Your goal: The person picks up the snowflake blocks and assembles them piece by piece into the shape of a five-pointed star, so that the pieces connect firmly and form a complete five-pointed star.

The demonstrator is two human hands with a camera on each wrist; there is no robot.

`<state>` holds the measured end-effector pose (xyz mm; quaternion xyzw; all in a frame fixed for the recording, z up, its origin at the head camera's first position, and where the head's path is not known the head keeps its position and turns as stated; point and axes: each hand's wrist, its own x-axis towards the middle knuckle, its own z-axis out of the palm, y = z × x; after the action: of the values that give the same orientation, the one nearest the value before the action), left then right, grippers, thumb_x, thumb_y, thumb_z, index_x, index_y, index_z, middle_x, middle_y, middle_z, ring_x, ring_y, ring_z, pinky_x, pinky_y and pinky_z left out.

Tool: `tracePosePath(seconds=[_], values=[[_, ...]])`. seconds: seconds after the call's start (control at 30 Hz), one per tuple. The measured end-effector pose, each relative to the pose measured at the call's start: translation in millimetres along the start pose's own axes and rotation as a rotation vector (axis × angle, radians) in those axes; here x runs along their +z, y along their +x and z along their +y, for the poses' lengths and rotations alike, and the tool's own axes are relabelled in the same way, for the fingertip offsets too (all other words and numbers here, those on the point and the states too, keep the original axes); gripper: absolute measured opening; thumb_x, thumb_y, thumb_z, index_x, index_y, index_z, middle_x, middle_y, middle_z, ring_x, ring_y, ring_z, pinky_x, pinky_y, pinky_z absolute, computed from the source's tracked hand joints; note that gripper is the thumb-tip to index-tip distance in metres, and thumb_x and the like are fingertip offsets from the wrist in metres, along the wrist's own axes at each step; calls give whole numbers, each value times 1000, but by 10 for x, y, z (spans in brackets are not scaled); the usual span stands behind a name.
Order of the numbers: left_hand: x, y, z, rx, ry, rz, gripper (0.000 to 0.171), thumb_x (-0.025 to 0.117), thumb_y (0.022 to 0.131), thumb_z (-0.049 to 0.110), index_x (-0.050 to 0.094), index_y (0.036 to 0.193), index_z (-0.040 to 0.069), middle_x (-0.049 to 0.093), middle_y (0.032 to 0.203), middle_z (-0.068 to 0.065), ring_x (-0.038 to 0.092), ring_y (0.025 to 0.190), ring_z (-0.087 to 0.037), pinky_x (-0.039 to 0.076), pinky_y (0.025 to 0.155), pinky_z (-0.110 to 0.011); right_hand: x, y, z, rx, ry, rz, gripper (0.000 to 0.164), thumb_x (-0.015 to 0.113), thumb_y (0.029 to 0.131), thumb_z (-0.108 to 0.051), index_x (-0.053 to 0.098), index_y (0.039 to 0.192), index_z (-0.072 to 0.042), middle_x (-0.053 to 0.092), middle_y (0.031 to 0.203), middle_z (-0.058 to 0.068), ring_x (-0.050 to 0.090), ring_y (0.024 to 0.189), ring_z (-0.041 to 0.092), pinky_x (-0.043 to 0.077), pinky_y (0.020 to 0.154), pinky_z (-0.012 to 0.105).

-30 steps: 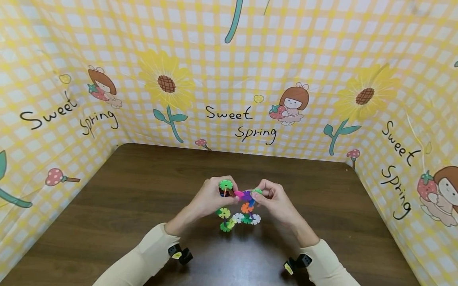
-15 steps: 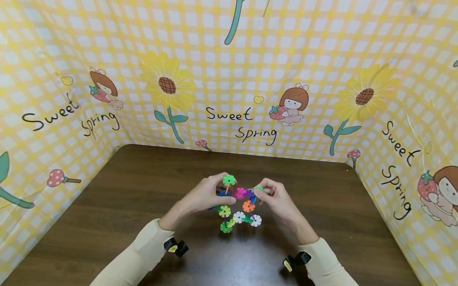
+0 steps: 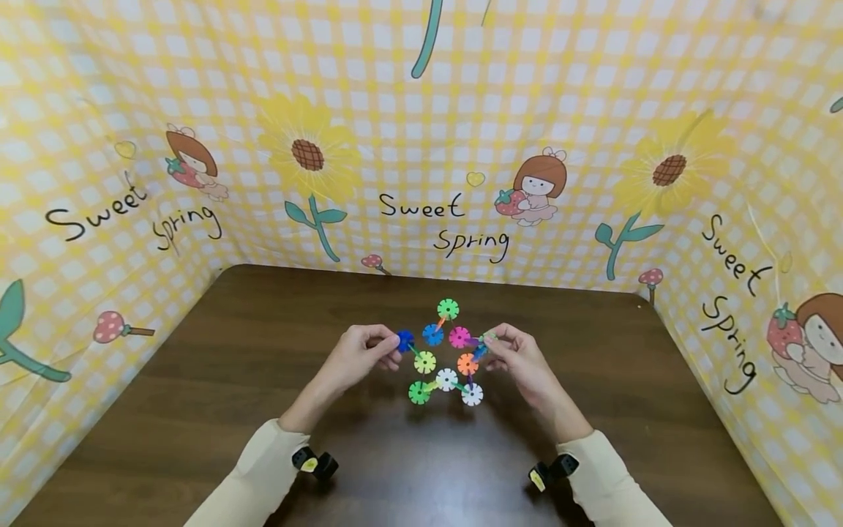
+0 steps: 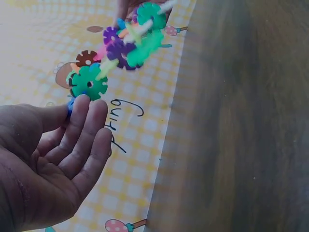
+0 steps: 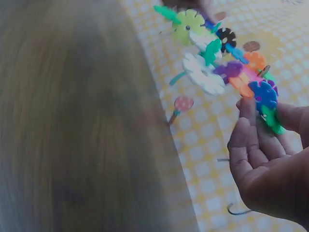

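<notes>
Several notched plastic snowflake discs are slotted together into a star-shaped outline (image 3: 446, 379), held up off the table and facing the head camera. At its left point, my left hand (image 3: 358, 359) pinches a dark blue disc (image 3: 405, 341) between thumb and finger. The right point has a green disc (image 5: 273, 121), which my right hand (image 3: 527, 362) pinches beside a blue one (image 5: 263, 96). A bright green disc (image 3: 448, 309) forms the top point. Lower down are a green disc (image 3: 418, 393) at left and a white disc (image 3: 472, 394) at right.
Below the hands lies a dark brown wooden table (image 3: 263, 315). A yellow checked cloth (image 3: 421, 132) with printed flowers and lettering surrounds its back and sides. Small black devices (image 3: 316, 464) are worn at both wrists.
My left hand has gone from the star's upper part to its left point and now pinches the dark blue disc. The star has risen and tipped to face the head camera.
</notes>
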<state>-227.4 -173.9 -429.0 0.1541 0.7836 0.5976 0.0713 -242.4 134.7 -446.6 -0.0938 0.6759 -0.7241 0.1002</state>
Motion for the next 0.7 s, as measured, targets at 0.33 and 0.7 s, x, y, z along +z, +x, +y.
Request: tracePosePath(seconds=[0.33, 0.7], values=[[-18, 221, -121, -61, 12, 33, 24, 57, 103, 11, 67, 104, -10, 69, 91, -29, 73, 76, -30, 57, 78, -52, -82, 168, -35, -67, -459, 54, 17, 62, 101, -17, 71, 106, -4, 63, 85, 24, 59, 67, 25, 53, 61, 34], [55, 258, -386, -251, 149, -41, 24, 59, 102, 14, 70, 97, -7, 70, 76, -15, 69, 63, -21, 59, 62, -36, -50, 293, 273, 74, -527, 111, 9, 68, 97, -16, 74, 99, -9, 62, 77, 8, 55, 61, 19, 45, 54, 28]])
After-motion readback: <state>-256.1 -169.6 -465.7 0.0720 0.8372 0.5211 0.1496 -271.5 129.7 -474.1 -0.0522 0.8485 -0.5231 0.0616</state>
